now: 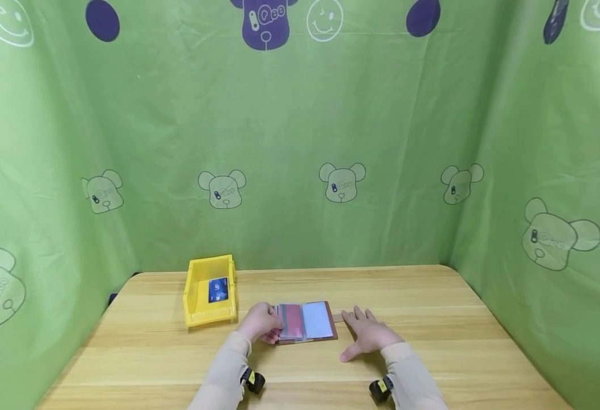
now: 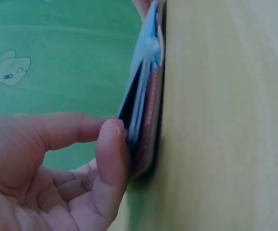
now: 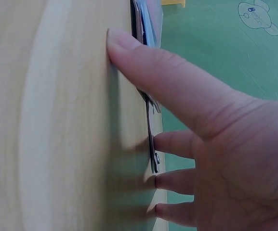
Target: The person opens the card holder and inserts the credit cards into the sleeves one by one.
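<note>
A brown card wallet (image 1: pixel 335 328) lies open on the table, with clear plastic card sleeves inside. A reddish sleeve (image 1: pixel 293 320) shows on its left half and a pale white-blue one (image 1: pixel 317 320) on its right. My left hand (image 1: pixel 261 322) is at the wallet's left edge. In the left wrist view, its thumb and index finger pinch the outer edge of the raised sleeves (image 2: pixel 138 103). To the right, my right hand (image 1: pixel 370 335) is spread, fingertips by the closing strap (image 1: pixel 338 318) with its metal snap (image 3: pixel 158 158). The right thumb reaches toward the wallet's near side.
A yellow plastic bin (image 1: pixel 211 316) stands on the table at the back left, with a blue card (image 1: pixel 218 290) in it. The wooden table (image 1: pixel 412 296) is enclosed by green curtains (image 1: pixel 279 114) at the back and both sides.
</note>
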`<state>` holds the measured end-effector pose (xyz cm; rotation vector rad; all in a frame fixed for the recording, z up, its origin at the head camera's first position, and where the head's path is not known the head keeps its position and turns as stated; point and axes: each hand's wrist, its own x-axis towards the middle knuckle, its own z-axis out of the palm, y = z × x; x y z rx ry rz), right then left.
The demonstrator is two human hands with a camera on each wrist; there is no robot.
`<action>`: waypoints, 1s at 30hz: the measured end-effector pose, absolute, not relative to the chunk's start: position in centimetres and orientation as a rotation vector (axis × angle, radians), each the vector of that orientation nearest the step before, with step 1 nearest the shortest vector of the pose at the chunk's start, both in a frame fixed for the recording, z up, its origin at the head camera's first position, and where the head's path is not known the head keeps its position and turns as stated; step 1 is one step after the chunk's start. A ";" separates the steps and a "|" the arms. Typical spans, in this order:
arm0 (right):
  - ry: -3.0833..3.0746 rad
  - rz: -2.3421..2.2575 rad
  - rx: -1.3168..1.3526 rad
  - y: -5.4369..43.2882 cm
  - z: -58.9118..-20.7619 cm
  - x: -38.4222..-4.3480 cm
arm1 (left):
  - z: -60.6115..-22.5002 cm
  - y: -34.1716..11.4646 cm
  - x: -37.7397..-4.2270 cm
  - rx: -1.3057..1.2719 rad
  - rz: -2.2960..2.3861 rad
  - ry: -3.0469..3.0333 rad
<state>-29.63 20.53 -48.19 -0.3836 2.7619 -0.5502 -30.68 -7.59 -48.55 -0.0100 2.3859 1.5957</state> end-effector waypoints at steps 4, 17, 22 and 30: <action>2.766 -0.549 -0.391 20.6 -48.3 -29.6 | -48.7 -7.8 -30.5 -0.010 1.569 2.420; 2.775 -0.543 -0.398 20.9 -48.3 -29.6 | -45.5 -10.3 -30.9 0.023 1.622 2.488; 2.762 -0.563 -0.398 20.8 -48.2 -29.4 | -43.5 -13.3 -31.7 -0.053 1.758 2.485; 2.759 -0.577 -0.392 20.5 -47.9 -29.4 | -42.7 -18.6 -33.9 -0.235 1.760 2.552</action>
